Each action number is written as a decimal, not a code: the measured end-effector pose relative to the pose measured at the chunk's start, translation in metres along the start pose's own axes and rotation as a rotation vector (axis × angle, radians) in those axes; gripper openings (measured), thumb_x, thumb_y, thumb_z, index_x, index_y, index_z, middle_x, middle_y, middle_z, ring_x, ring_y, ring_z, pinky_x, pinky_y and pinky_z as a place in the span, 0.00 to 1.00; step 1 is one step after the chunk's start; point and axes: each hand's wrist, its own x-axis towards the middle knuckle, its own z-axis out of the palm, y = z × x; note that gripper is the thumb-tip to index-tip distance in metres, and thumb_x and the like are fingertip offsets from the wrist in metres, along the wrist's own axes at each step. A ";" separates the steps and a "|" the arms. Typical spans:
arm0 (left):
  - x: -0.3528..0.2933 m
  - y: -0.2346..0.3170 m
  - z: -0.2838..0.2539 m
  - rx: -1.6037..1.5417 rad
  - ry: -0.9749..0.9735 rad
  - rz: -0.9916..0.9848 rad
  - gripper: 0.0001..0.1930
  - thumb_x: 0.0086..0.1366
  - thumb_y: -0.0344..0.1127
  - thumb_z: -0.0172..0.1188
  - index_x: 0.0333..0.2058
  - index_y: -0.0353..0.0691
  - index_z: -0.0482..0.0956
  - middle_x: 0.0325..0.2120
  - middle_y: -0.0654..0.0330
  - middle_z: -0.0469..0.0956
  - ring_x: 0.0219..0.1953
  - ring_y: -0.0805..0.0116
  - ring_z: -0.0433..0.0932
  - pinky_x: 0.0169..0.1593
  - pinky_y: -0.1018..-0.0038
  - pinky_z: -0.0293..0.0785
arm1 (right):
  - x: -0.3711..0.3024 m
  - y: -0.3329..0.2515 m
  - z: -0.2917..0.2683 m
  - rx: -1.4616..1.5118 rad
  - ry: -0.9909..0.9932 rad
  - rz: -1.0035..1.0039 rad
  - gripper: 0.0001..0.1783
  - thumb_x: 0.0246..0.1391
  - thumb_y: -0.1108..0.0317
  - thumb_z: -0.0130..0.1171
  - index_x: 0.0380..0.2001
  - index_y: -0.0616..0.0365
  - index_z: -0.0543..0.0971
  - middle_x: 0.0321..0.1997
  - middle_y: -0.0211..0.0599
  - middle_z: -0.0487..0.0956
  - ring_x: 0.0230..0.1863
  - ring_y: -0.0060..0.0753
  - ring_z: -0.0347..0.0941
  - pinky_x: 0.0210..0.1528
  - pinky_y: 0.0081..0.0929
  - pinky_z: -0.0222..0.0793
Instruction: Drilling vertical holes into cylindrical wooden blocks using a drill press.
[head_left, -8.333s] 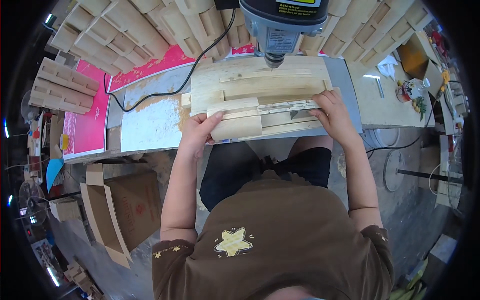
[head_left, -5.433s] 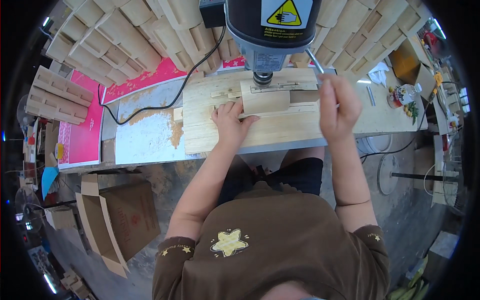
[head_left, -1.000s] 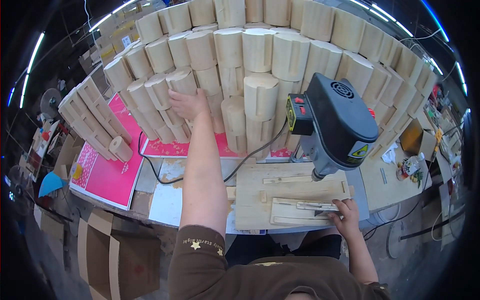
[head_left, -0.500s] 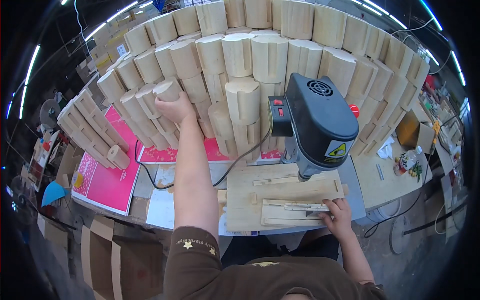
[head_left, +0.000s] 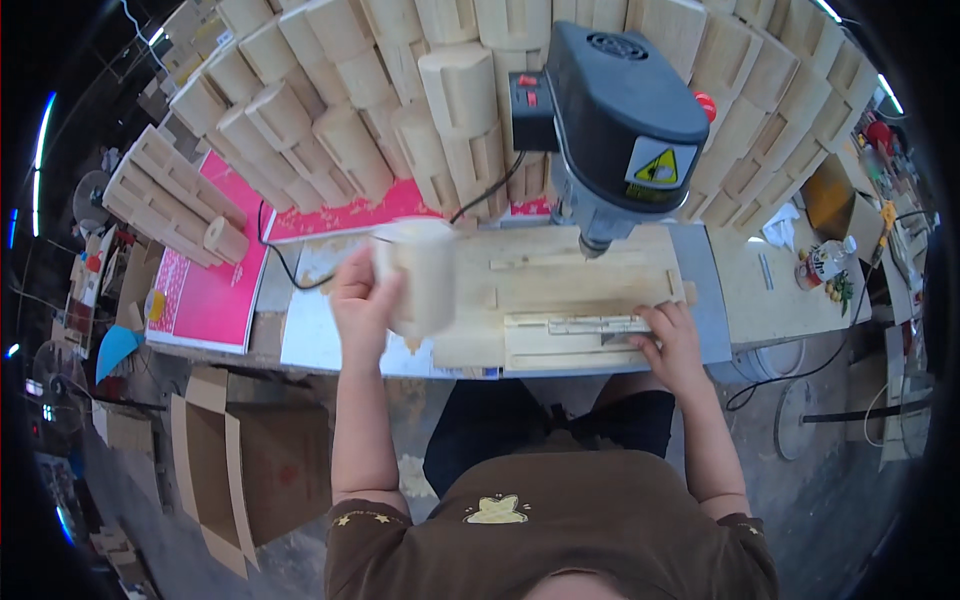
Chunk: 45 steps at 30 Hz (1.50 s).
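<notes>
A pale wooden cylinder (head_left: 420, 280), smeared by motion, is in my left hand (head_left: 365, 300), the fingers and thumb closed around its left side. It hangs tilted over the front left of the bench. My right hand (head_left: 673, 345) pinches the right end of a slim silver caliper (head_left: 590, 326), which lies along a wooden jig (head_left: 530, 345) with raised strips. The jig rests on a wooden board (head_left: 470, 348). Above the board stands the dark grey head of a bench drill (head_left: 635, 110), its chuck (head_left: 594, 245) pointing down.
Stacked wooden cylinders with slots (head_left: 460, 90) form a tall wall behind the bench. A black cable (head_left: 285, 262) loops across pink sheets (head_left: 225, 315). At the right a side table (head_left: 735, 290) holds a bottle (head_left: 825, 262). An open cardboard box (head_left: 275, 460) stands on the floor.
My left hand has drawn a wooden cylinder off the stack and brought it nearer, to the right. My right hand stays at the caliper. The whole view has tilted downward.
</notes>
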 end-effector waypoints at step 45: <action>-0.055 -0.082 0.117 -0.145 0.333 -0.295 0.24 0.69 0.50 0.42 0.53 0.37 0.65 0.45 0.58 0.70 0.41 0.71 0.72 0.45 0.73 0.66 | -0.001 0.006 0.016 0.011 0.044 -0.135 0.20 0.29 0.62 0.69 0.31 0.52 0.76 0.30 0.35 0.73 0.39 0.42 0.69 0.44 0.39 0.65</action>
